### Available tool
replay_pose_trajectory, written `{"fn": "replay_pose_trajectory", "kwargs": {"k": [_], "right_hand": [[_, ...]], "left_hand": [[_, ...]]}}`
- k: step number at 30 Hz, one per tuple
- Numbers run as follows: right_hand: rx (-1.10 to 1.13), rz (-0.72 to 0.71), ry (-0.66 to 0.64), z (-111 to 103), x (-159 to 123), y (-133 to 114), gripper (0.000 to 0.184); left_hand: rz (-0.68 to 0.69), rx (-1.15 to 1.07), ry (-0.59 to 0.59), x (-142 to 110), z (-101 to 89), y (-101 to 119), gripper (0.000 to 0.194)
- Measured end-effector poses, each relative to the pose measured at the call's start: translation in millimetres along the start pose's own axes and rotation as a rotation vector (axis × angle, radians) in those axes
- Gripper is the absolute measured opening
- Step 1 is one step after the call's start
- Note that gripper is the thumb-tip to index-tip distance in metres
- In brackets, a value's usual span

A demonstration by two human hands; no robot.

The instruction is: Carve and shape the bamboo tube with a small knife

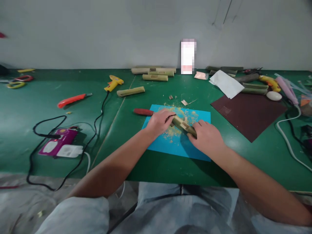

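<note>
A short bamboo tube (179,123) with a rectangular notch lies slantwise over a blue sheet (175,151). My left hand (159,122) is closed around its far left end. Around the near right end, my right hand (207,135) has its fingers wrapped. Yellowish shavings (170,133) are scattered on the sheet below the tube. A red-handled tool (143,112) pokes out past the sheet's left edge, beside my left hand; its working end is hidden. Small bamboo chips (184,102) lie just beyond the sheet.
Several cut bamboo pieces (155,77) lie by the wall. At left are a yellow glue gun (113,83), a red utility knife (73,100) and a purple power strip (58,141) with trailing cords. A brown sheet (251,117) and white paper (226,84) lie at right.
</note>
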State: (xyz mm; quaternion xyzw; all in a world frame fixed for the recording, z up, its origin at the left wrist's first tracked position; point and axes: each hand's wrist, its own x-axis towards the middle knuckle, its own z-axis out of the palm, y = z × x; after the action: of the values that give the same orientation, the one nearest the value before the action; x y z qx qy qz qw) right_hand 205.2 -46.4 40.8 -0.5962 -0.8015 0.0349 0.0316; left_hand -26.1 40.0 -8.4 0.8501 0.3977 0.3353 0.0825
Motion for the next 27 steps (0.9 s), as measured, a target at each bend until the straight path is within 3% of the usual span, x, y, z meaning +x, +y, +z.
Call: {"fn": "replay_pose_trajectory", "kwargs": {"k": [5,8,13,17,21,24,27], "right_hand": [[0.084,-0.003,-0.010,9.2,1.8,0.6,0.020],[0.104,0.001,-0.006,11.8,0.6,-0.7,0.020],[0.119,0.013,-0.038,9.6,0.1,-5.0,0.019],[0.114,0.022,-0.075,6.8,-0.4,-7.7,0.019],[0.107,0.036,-0.072,7.1,-1.4,-7.8,0.019],[0.102,0.027,-0.080,7.5,-1.9,-7.6,0.019],[0.094,0.042,-0.090,5.8,-2.0,-8.7,0.019]], "left_hand": [[-0.009,-0.014,0.019,-3.7,2.1,5.3,0.019],[0.047,-0.052,-0.032,-6.5,5.2,10.3,0.020],[0.020,-0.017,-0.004,-7.4,6.5,11.7,0.024],[0.042,-0.058,-0.067,-9.0,6.5,16.8,0.024],[0.003,-0.008,-0.044,-9.5,6.0,19.9,0.026],[0.047,-0.013,-0.078,-9.7,6.7,20.0,0.024],[0.034,0.013,-0.032,-9.5,7.4,18.1,0.025]]}}
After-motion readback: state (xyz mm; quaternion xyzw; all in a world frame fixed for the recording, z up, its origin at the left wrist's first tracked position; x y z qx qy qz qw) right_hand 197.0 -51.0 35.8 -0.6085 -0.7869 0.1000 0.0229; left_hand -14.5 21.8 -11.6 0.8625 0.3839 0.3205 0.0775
